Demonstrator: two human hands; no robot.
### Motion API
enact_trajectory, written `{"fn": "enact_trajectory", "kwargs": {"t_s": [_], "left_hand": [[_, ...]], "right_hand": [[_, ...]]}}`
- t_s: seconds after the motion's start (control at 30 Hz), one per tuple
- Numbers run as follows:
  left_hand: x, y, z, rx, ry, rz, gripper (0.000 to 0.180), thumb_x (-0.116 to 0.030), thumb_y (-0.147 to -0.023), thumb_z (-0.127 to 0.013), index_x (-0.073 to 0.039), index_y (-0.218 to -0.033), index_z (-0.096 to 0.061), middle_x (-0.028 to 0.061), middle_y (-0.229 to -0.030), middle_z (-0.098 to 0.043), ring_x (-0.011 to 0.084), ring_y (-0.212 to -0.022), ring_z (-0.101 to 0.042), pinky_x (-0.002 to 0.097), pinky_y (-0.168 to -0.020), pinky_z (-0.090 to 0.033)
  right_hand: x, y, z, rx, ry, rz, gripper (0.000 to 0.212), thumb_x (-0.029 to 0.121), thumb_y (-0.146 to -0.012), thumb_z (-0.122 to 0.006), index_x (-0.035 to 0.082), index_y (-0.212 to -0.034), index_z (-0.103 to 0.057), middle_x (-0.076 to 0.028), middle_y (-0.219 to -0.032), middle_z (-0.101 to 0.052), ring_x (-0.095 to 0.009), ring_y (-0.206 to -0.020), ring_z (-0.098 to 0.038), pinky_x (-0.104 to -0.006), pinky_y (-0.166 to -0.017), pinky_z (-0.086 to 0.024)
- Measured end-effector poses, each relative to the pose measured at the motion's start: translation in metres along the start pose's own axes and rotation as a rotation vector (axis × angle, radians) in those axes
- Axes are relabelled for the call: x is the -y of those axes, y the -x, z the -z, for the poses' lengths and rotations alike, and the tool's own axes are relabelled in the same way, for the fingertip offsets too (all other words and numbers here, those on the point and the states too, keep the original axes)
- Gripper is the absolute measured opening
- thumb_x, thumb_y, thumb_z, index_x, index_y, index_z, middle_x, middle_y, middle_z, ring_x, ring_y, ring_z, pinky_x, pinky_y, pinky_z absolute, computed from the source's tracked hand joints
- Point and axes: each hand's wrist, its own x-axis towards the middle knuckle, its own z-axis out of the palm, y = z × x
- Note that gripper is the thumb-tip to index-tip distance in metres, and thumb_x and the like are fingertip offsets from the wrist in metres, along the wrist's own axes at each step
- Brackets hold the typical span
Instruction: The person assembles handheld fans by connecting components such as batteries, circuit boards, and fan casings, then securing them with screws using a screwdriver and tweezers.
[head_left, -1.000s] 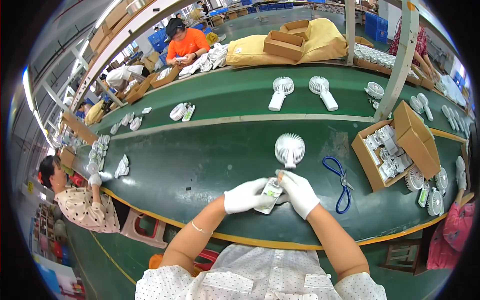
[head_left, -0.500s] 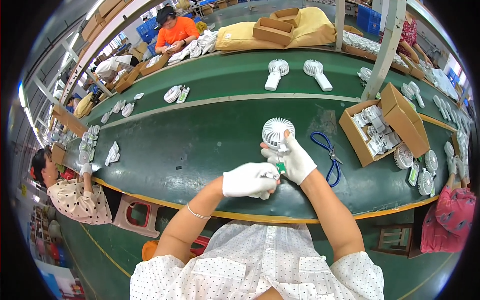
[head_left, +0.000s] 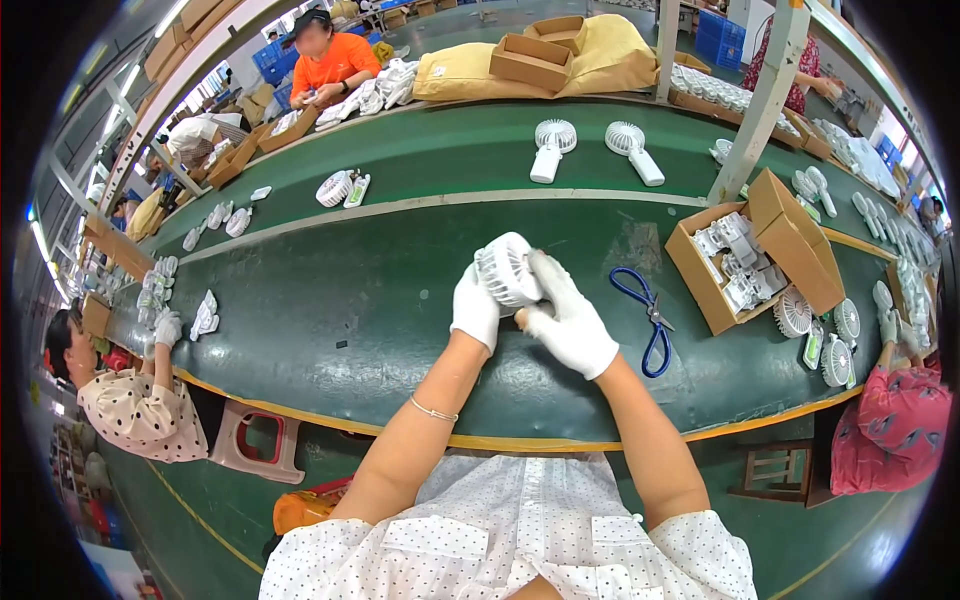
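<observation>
A round white fan head [head_left: 507, 270] with a slotted cage is held up over the green bench, tilted on its side. My left hand [head_left: 474, 308], in a white glove with bare fingertips, is closed on its left side. From the right, my gloved right hand [head_left: 575, 322] grips the fan head's right edge, its fingers partly behind it. Whatever hangs from the underside of the fan is hidden by my hands. Blue-handled scissors [head_left: 648, 318] lie on the bench to the right of my right hand.
An open cardboard box [head_left: 712, 270] of white plastic parts stands at the right, several fan heads [head_left: 836, 360] beside it. Two white handheld fans [head_left: 553, 150] lie on the green belt beyond a rail. A metal post [head_left: 762, 110] rises at the back right. Co-workers sit left and right.
My left hand has moved from the small green circuit board up to the fan head's left side. The fan head has shifted left and turned on its side. The board is out of sight.
</observation>
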Motion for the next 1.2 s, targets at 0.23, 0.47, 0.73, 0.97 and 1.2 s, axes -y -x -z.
{"fn": "enact_trajectory", "kwargs": {"t_s": [0.23,0.47,0.73,0.97,1.2], "left_hand": [[0.023,-0.018,0.031,0.136,0.248,-0.015,0.019,-0.015,-0.104,-0.05,-0.001,-0.11,-0.062,0.0041,-0.103,-0.066,0.0106,-0.093,-0.061,0.0261,-0.082,-0.051],[0.021,-0.002,0.03,0.292,-0.007,-0.07,0.028,-0.011,-0.089,-0.071,-0.001,-0.111,-0.058,0.0019,-0.099,-0.064,0.0108,-0.087,-0.06,0.0261,-0.077,-0.05],[-0.032,0.047,-0.005,0.504,-0.384,0.098,0.035,-0.015,-0.092,-0.059,0.003,-0.122,-0.053,0.0104,-0.096,-0.068,0.0148,-0.077,-0.066,0.0285,-0.066,-0.055],[-0.039,0.043,-0.002,0.542,-0.325,0.191,0.033,-0.02,-0.095,-0.058,0.004,-0.116,-0.054,0.01,-0.091,-0.067,0.0148,-0.068,-0.066,0.028,-0.057,-0.055],[-0.035,0.043,-0.001,0.552,-0.378,0.176,0.029,-0.023,-0.099,-0.054,0.003,-0.112,-0.056,0.0089,-0.085,-0.066,0.0152,-0.062,-0.065,0.0278,-0.054,-0.055]], "right_hand": [[0.02,-0.006,0.011,0.098,-0.793,-0.443,0.085,0.001,-0.079,-0.066,-0.003,-0.154,-0.027,-0.017,-0.143,-0.051,-0.021,-0.12,-0.057,-0.0313,-0.1,-0.048],[0.027,0.001,0.018,0.294,-0.795,-0.498,0.069,0.011,-0.075,-0.077,-0.004,-0.137,-0.052,-0.01,-0.129,-0.061,-0.015,-0.108,-0.061,-0.0295,-0.097,-0.049],[-0.011,-0.01,0.037,-0.025,-0.77,-0.607,0.033,0.026,-0.089,-0.071,0.002,-0.11,-0.063,-0.004,-0.091,-0.064,-0.01,-0.07,-0.057,-0.0254,-0.061,-0.046],[-0.002,-0.011,0.04,0.002,-0.789,-0.664,0.036,0.027,-0.088,-0.072,0.002,-0.112,-0.063,-0.005,-0.093,-0.065,-0.011,-0.072,-0.058,-0.0252,-0.064,-0.048],[-0.002,-0.012,0.029,-0.048,-0.958,-0.733,0.039,0.022,-0.091,-0.067,-0.002,-0.122,-0.061,-0.009,-0.102,-0.067,-0.012,-0.077,-0.064,-0.0255,-0.069,-0.054]]}}
